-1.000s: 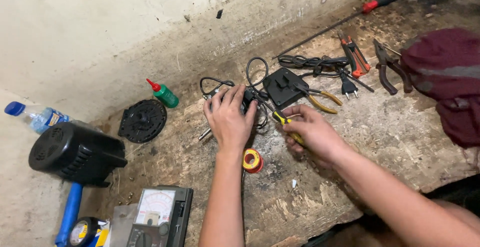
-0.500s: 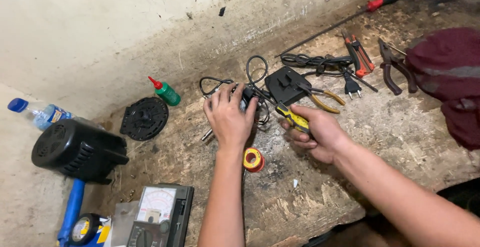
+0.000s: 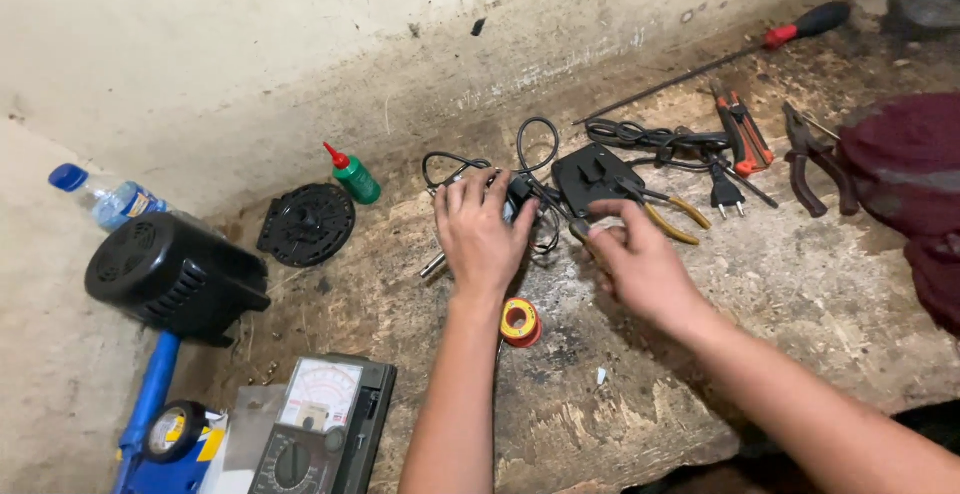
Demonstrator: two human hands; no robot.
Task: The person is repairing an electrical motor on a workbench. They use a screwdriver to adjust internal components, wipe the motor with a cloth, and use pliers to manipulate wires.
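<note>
My left hand [image 3: 482, 234] lies palm down on a small black part with thin black wires [image 3: 535, 209] on the worn wooden bench [image 3: 800, 284]. My right hand [image 3: 640, 266] is just to its right, fingers closed around a small tool whose dark end [image 3: 579, 227] sticks out toward the left hand. A black boxy adapter [image 3: 595, 176] sits just beyond both hands. Yellow-handled pliers [image 3: 672, 219] lie beside my right hand. A red and yellow spool [image 3: 519, 321] rests by my left wrist.
Coiled black cable [image 3: 650, 137] with plug, orange-handled cutters [image 3: 745, 134], dark pliers [image 3: 805, 159], a long red-handled screwdriver [image 3: 800, 26] and a maroon cloth [image 3: 910, 184] lie right. Left are a green bottle [image 3: 352, 176], round black grille [image 3: 306, 224], black motor [image 3: 170, 274], multimeter [image 3: 315, 424].
My right hand has moved up toward the left hand and turned, so the tool's yellow handle is now hidden in the fist. The left hand stays on the black part.
</note>
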